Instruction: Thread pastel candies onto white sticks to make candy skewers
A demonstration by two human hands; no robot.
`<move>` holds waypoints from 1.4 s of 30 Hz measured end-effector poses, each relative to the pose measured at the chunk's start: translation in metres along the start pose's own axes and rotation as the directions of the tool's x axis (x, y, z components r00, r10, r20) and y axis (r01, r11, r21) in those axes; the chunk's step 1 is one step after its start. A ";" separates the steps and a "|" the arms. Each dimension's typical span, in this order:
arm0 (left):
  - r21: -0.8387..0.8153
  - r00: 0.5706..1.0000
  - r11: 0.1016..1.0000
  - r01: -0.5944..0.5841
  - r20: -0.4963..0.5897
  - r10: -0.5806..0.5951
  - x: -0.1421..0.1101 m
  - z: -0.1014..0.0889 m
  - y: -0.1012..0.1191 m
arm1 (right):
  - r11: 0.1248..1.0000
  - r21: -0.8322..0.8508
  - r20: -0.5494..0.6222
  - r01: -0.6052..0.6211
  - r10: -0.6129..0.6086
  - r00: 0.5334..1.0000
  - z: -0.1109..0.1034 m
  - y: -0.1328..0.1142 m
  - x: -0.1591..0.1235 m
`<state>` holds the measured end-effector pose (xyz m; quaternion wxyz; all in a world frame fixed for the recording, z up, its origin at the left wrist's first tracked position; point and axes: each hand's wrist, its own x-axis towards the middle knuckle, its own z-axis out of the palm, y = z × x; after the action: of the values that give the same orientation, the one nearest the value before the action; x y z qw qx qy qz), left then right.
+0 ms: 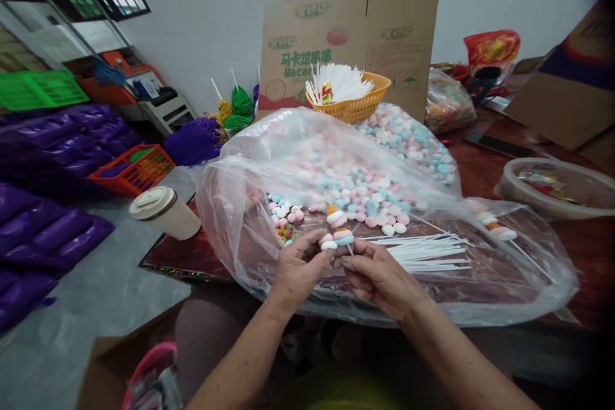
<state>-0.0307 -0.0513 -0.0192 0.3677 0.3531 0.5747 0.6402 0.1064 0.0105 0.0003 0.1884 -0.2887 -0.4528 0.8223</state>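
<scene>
My left hand (298, 267) and my right hand (379, 275) meet in front of me over a clear plastic sheet (250, 224). Between their fingertips stands a small skewer of stacked candies (337, 229): orange on top, then white, pink and blue pieces. The left fingers pinch a white candy (329, 245) at the bottom of the stack. The right fingers grip the stick under it. Loose pink, white and blue candies (355, 195) lie heaped just beyond. A bundle of white sticks (427, 253) lies right of my right hand.
A finished candy skewer (500, 232) lies at the right on the plastic. An orange basket of white sticks (353, 99) stands before a cardboard box (355, 32). A paper cup with lid (166, 210) sits at the table's left edge. A plastic bowl (557, 189) is at the right. Purple bags (43, 230) cover the floor.
</scene>
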 end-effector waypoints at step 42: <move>0.600 0.896 0.768 -0.224 -0.183 0.405 -0.017 -0.005 -0.014 | 0.100 -0.993 -0.092 -0.064 -0.297 0.950 -0.005 0.039 -0.049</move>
<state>-0.0265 -0.0677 -0.0343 0.0406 0.4359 0.7185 0.5404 0.1450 -0.0340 -0.0203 0.0723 -0.4114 -0.8753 0.2439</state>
